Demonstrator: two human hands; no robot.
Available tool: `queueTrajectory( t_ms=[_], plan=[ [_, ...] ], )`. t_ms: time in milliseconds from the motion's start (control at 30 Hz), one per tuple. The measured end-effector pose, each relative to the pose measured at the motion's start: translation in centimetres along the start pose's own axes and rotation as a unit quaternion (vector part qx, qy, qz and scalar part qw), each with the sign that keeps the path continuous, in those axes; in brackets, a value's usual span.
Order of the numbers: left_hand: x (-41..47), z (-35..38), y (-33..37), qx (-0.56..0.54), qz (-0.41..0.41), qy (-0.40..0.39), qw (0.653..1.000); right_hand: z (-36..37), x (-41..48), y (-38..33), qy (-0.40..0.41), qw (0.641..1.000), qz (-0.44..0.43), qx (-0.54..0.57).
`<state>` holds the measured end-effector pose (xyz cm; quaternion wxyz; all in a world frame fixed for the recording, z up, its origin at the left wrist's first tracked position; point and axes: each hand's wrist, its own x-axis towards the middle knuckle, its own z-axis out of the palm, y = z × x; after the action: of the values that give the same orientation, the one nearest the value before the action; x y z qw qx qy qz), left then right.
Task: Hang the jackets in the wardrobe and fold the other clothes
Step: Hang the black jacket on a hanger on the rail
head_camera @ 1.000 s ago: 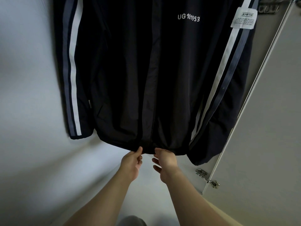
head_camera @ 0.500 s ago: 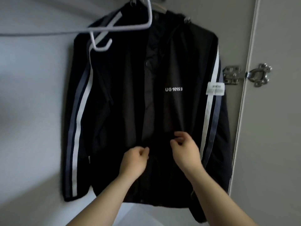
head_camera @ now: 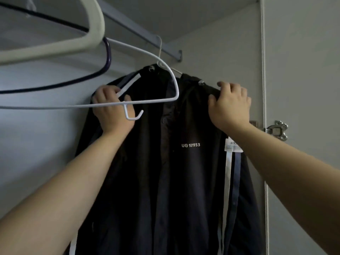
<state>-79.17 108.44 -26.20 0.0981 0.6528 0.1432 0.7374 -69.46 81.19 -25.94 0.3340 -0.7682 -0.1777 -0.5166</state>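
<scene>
A dark navy jacket (head_camera: 184,172) with white and blue sleeve stripes and white chest lettering hangs on a hanger from the wardrobe rail (head_camera: 139,28). My left hand (head_camera: 110,107) grips the jacket's left shoulder, thumb in front and fingers curled over the top. My right hand (head_camera: 230,105) grips the right shoulder the same way. A white label (head_camera: 232,145) shows on the right sleeve. The jacket's own hanger is mostly hidden under the collar.
Empty hangers hang in front on the left: a thin white one (head_camera: 147,102) crossing my left hand, a dark purple one (head_camera: 104,67) and a thick cream one (head_camera: 92,24). The wardrobe door edge (head_camera: 263,70) with a metal hinge (head_camera: 277,129) stands right.
Both hands rose from the jacket's hem, past its front, up to the shoulders, which they now grip. My view tilted upward to the rail.
</scene>
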Motion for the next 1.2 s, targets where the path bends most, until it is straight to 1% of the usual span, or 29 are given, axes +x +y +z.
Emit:
queueTrajectory(
  t_ms=[67,133,167,233,300,367,433,467,500,633,700,767,833,967,1100,1167,1200],
  plan=[
    [2.5,0.0,-0.8,0.025,0.008,-0.014,1.000,0.1,2.2,-0.4,-0.061,0.998,0.010,-0.011],
    [4.3,0.4,-1.6,0.052,-0.002,-0.072,0.996,0.0,4.2,-0.9,-0.138,0.989,0.045,0.011],
    [5.1,0.6,-2.0,0.063,-0.020,-0.108,0.992,0.1,5.1,-1.1,-0.164,0.984,0.066,0.034],
    [6.5,0.8,-2.3,0.066,-0.065,-0.174,0.980,0.0,7.0,-1.0,-0.177,0.971,0.123,0.098],
    [7.3,0.9,-2.5,0.070,-0.076,-0.206,0.973,-0.1,8.2,-0.6,-0.201,0.943,0.183,0.190],
    [7.9,1.0,-2.9,0.098,-0.066,-0.221,0.968,-0.3,8.8,0.1,-0.283,0.893,0.224,0.271],
    [8.3,1.3,-3.5,0.111,-0.059,-0.232,0.964,-0.3,8.8,0.8,-0.377,0.849,0.237,0.284],
    [8.4,1.4,-3.9,0.113,-0.050,-0.234,0.964,-0.1,8.8,1.2,-0.408,0.834,0.238,0.285],
    [8.5,1.5,-4.4,0.117,-0.037,-0.232,0.965,0.1,9.0,1.5,-0.423,0.825,0.238,0.288],
    [8.1,1.3,-5.8,0.106,0.010,-0.238,0.965,0.0,9.2,1.8,-0.443,0.805,0.250,0.306],
    [7.9,1.0,-6.3,0.093,0.013,-0.233,0.968,-0.5,9.0,1.5,-0.448,0.804,0.251,0.299],
    [7.8,0.7,-6.4,0.084,0.010,-0.225,0.971,-1.2,8.8,1.1,-0.443,0.823,0.242,0.260],
    [7.8,0.5,-6.4,0.076,0.005,-0.211,0.975,-1.9,8.7,0.6,-0.443,0.845,0.225,0.196],
    [7.5,0.0,-6.7,0.031,-0.075,-0.180,0.980,-2.9,8.3,-0.7,-0.463,0.854,0.206,0.119],
    [6.8,0.0,-7.0,-0.020,-0.131,-0.181,0.975,-2.9,8.0,-1.3,-0.451,0.866,0.193,0.098],
    [7.0,-0.1,-7.0,-0.037,-0.129,-0.179,0.975,-2.7,8.2,-1.4,-0.432,0.880,0.174,0.092],
    [7.1,-0.2,-7.1,-0.027,-0.117,-0.186,0.975,-2.5,8.3,-1.5,-0.421,0.888,0.162,0.085]
  ],
)
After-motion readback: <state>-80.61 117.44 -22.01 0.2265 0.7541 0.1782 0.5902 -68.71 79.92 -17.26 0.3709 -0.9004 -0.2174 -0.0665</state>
